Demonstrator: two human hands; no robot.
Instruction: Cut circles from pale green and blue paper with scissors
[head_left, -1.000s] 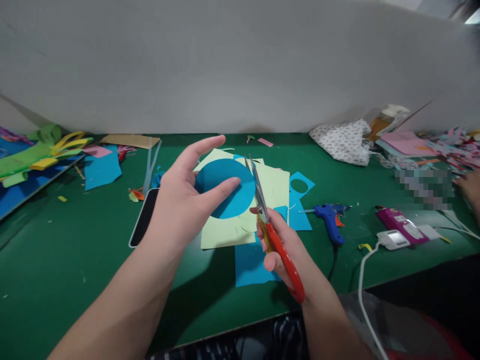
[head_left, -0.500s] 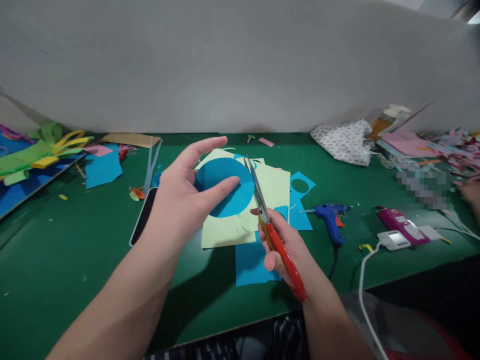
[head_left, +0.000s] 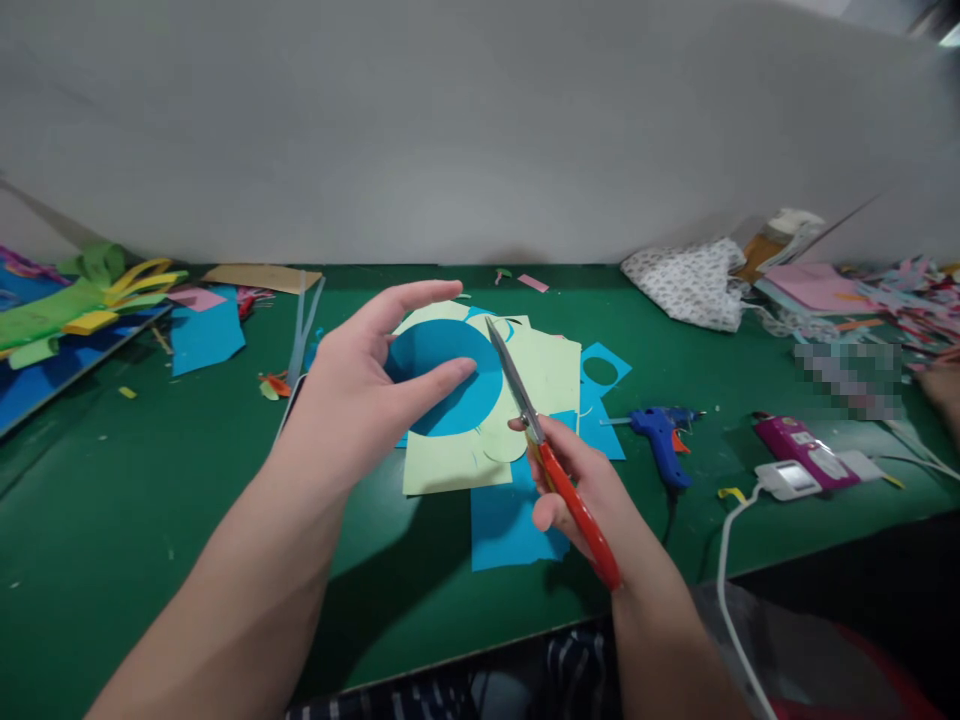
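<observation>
My left hand [head_left: 375,370] grips a round blue paper disc [head_left: 457,405], its thumb lying across the front and the other fingers partly hidden behind it. In my right hand [head_left: 574,470] is a pair of red-handled scissors [head_left: 566,485], blades closed and pointing up and away, with the tips beside the disc's right edge. Below the disc lie sheets of pale green paper [head_left: 551,365]. A blue paper sheet [head_left: 510,535] sticks out from under them toward me.
A blue glue gun [head_left: 664,430] rests right of the paper, near a magenta device [head_left: 799,450] and a white cable [head_left: 724,590]. Blue paper with a round hole [head_left: 602,370] lies behind. Coloured strips [head_left: 97,300] fill the left end. Another person's hand [head_left: 941,385] shows at the far right.
The disc and my left hand have shifted slightly left. The scissors have tilted a little more to the left at the tips, and my right hand has moved slightly right.
</observation>
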